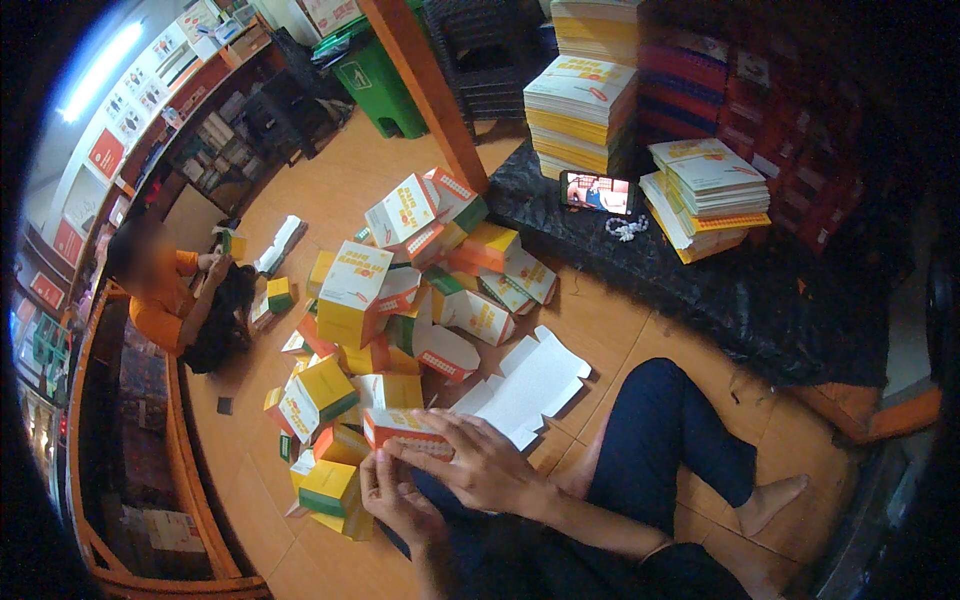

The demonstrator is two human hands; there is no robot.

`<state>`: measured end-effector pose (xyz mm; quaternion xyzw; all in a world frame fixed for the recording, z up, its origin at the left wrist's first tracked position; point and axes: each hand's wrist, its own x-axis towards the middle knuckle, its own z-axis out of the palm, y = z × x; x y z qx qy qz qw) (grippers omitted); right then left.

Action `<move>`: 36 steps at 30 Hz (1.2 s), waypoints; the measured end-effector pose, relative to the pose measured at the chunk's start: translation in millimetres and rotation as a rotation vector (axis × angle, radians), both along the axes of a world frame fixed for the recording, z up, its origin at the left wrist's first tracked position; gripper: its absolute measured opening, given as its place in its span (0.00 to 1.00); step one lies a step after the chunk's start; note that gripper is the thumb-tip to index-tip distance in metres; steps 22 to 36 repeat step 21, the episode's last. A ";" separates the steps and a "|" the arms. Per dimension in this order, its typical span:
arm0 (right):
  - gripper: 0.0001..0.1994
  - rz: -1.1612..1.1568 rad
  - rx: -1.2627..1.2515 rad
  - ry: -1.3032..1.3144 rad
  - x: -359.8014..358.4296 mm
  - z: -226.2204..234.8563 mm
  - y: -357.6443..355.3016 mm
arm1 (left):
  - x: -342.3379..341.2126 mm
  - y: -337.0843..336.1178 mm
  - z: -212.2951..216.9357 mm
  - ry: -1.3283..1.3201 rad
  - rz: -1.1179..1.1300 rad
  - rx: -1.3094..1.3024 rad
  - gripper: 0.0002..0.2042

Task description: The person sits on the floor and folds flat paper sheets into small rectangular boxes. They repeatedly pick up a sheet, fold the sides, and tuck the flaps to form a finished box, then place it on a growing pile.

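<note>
I sit on an orange tiled floor with a partly folded carton [410, 428] in front of my lap, orange and white on its side. My right hand [485, 462] lies over its top edge, fingers spread and pressing on it. Below, at the carton's near side, my left hand [395, 500] grips its lower flap. An unfolded white carton blank [528, 388] lies flat just beyond the carton, touching my right fingertips' side.
A heap of folded yellow, orange, green and white boxes [400, 300] fills the floor ahead. Stacks of flat blanks [582, 105] and a phone [598, 192] rest on a dark mat to the right. Another person [175, 300] sits at left. A wooden post [425, 80] stands behind.
</note>
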<state>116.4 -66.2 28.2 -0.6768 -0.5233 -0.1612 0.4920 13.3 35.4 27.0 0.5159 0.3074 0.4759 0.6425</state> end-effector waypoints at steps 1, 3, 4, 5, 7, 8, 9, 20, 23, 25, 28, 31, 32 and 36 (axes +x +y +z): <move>0.35 -0.035 -0.061 0.016 0.7 2.3 -4.2 | -1.2 9.3 3.5 -0.122 -0.057 -0.064 0.13; 0.38 -0.128 -0.255 0.022 1.7 4.8 -17.5 | -6.0 23.5 11.5 -0.219 -0.048 -0.241 0.16; 0.33 -0.129 -0.224 0.090 3.4 5.0 -21.6 | -7.2 26.1 13.7 -0.262 -0.039 -0.278 0.16; 0.30 -0.143 -0.192 0.140 3.7 4.7 -23.6 | -8.0 26.5 15.0 -0.287 0.029 -0.358 0.17; 0.24 -0.188 -0.096 0.232 3.4 3.9 -24.3 | -6.8 16.4 13.0 -0.340 -0.176 -0.292 0.20; 0.17 -0.193 -0.048 0.240 2.8 3.4 -22.7 | -5.4 6.7 10.1 -0.359 -0.253 -0.261 0.21; 0.17 -0.159 -0.006 0.234 1.7 3.3 -20.2 | -2.8 -2.8 6.9 -0.385 -0.329 -0.238 0.22; 0.09 0.045 0.191 0.218 12.5 17.0 -30.0 | -10.9 -9.8 -6.6 0.252 0.057 0.301 0.18; 0.08 0.097 0.205 0.364 11.9 18.5 -31.2 | -36.7 -16.8 -13.4 0.313 0.081 0.359 0.18; 0.08 0.097 0.205 0.364 11.9 18.5 -31.2 | -36.7 -16.8 -13.4 0.313 0.081 0.359 0.18; 0.08 0.097 0.205 0.364 11.9 18.5 -31.2 | -36.7 -16.8 -13.4 0.313 0.081 0.359 0.18; 0.08 0.097 0.205 0.364 11.9 18.5 -31.2 | -36.7 -16.8 -13.4 0.313 0.081 0.359 0.18; 0.08 0.097 0.205 0.364 11.9 18.5 -31.2 | -36.7 -16.8 -13.4 0.313 0.081 0.359 0.18; 0.08 0.097 0.205 0.364 11.9 18.5 -31.2 | -36.7 -16.8 -13.4 0.313 0.081 0.359 0.18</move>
